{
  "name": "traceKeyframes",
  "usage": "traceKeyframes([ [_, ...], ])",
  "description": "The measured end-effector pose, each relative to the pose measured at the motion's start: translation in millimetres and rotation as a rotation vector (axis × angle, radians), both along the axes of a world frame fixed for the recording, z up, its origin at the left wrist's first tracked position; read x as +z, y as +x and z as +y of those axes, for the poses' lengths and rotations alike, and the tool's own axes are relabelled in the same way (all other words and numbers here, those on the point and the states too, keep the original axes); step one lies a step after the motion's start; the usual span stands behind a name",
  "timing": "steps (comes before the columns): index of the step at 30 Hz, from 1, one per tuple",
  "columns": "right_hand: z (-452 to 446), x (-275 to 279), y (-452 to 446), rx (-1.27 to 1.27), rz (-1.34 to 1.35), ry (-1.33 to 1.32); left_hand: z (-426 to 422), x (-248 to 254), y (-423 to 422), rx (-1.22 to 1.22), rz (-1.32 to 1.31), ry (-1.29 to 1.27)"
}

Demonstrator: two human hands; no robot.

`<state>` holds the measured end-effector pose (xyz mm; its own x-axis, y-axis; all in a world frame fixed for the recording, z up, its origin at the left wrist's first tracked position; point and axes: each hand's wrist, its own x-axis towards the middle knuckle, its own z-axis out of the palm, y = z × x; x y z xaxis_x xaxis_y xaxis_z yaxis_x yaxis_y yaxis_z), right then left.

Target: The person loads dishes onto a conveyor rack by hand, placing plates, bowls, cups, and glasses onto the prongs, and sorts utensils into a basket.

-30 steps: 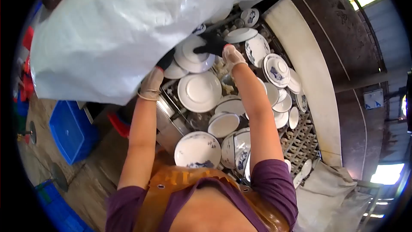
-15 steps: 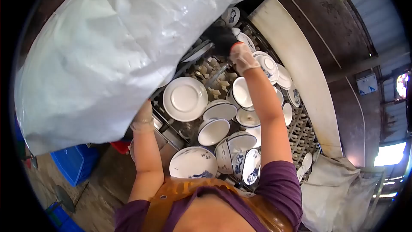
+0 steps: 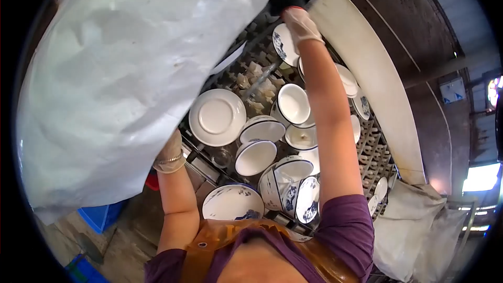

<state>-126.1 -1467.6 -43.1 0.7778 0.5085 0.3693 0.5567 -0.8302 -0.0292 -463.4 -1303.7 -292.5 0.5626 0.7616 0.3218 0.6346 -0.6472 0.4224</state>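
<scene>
My right hand point(image 3: 291, 4), in a dark glove with a red cuff and a clear sleeve glove over the wrist, reaches far forward by the sheet's edge. Its fingers are lost in shadow. Just below it lies a blue-patterned plate point(image 3: 284, 45). My left hand point(image 3: 170, 151), also gloved, is at the lower edge of the big whitish plastic sheet point(image 3: 120, 84), which hides its fingers. To the right of that hand, an upturned white plate point(image 3: 217, 117) rests near a small clear glass point(image 3: 221, 157).
White bowls with blue rims point(image 3: 255, 158) crowd the pegged conveyor point(image 3: 373, 147). A large patterned bowl point(image 3: 233, 202) sits close to my body. A pale curved side panel point(image 3: 374, 68) borders the right. Blue bins point(image 3: 98, 216) stand on the floor at left.
My right hand has moved forward and up, uncovering the patterned plate below it. The plastic sheet hangs a little lower at left, and my left hand stays at its edge.
</scene>
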Motion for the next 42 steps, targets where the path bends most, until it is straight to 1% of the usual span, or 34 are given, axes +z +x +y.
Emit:
traceKeyframes([
  [4,13,-42,0,0.111,-0.025,-0.029,-4,4,17,-0.034,-0.023,0.009],
  [6,-1,-48,5,0.11,0.008,-0.035,-10,12,21,-0.083,-0.036,0.006],
  [7,-13,-40,5,0.068,0.071,-0.069,-16,23,22,-0.123,-0.05,0.001],
  [8,-33,-115,78,-0.026,-0.104,0.263,-22,36,23,-0.181,-0.065,-0.009],
  [9,-62,-122,94,-0.057,0.247,0.0,-32,49,21,-0.248,-0.11,0.03],
  [10,-96,-148,97,0.258,-0.079,0.207,-43,69,22,-0.312,-0.146,0.09],
  [11,-116,-132,85,0.157,0.245,0.159,-66,102,18,-0.399,-0.243,0.242],
  [13,-126,-130,97,0.127,0.297,0.169,-68,90,17,-0.415,-0.25,0.232],
  [14,-132,-139,108,0.092,0.356,0.178,-77,105,16,-0.435,-0.25,0.218],
  [15,-138,-149,119,0.052,0.417,0.187,-83,126,12,-0.476,-0.13,0.269],
  [16,-146,-163,137,0.008,0.473,0.201,-81,116,16,-0.454,-0.108,0.159],
  [17,-154,-180,161,-0.033,0.53,0.218,-79,111,17,-0.513,-0.136,0.121],
  [18,-159,-277,267,0.57,0.358,0.577,-77,112,18,-0.568,-0.172,0.096],
  [19,-144,-211,177,0.308,0.485,0.366,-80,122,19,-0.545,-0.088,0.025],
  [20,-122,-125,64,0.076,0.598,0.084,-83,130,16,-0.518,-0.005,-0.045],
  [21,-119,-125,54,0.061,0.454,-0.004,-77,107,13,-0.645,-0.304,-0.203],
  [22,-115,-119,60,0.118,0.467,-0.14,-85,118,6,-0.691,-0.507,-0.294],
  [24,-104,-94,43,0.186,0.535,-0.183,-98,107,7,-0.624,-0.511,-0.313],
  [25,-97,-94,48,0.19,0.541,-0.189,-97,113,4,-0.728,-0.307,-0.269],
  [26,-89,-95,56,0.236,0.192,-0.212,-95,119,0,-0.725,-0.3,-0.284],
  [27,-88,-104,58,0.276,-0.146,-0.236,-94,126,-4,-0.766,-0.368,-0.241],
  [28,-85,-76,30,0.164,0.146,0.132,-96,132,-9,-0.81,-0.437,-0.202],
  [29,-82,-49,2,0.208,0.139,0.207,-103,142,-16,-0.797,-0.513,-0.469],
  [30,-75,-44,-8,0.119,0.048,0.239,-108,151,-16,-0.765,-0.541,-0.554],
  [32,-70,-36,-3,0.363,0.029,-0.363,-110,172,-16,-0.74,-0.35,-0.12],
  [33,-61,-63,13,0.355,0.022,-0.361,-106,158,-9,-0.747,-0.357,-0.115],
  [34,-51,-110,33,0.234,-0.198,-0.506,-97,132,2,-0.635,-0.344,-0.069],
  [35,-47,-120,28,0.111,-0.416,-0.645,-96,126,9,-0.519,-0.33,-0.023],
  [36,-63,-126,26,0.109,-0.419,-0.645,-97,124,11,-0.52,-0.333,-0.021],
  [38,-110,-96,-29,0.24,0.107,-0.248,-106,136,15,-0.576,-0.317,-0.159],
  [39,-119,-92,-22,0.208,0.232,-0.27,-96,92,19,-0.522,-0.425,-0.092],
  [40,-127,-91,-15,0.174,0.366,-0.295,-99,89,16,-0.517,-0.415,-0.105],
  [41,-133,-86,-7,0.134,0.455,-0.293,-99,89,18,-0.71,-0.429,-0.325],
  [42,-153,-89,-6,0.289,0.252,-0.241,-99,91,19,-0.898,-0.445,-0.538],
])
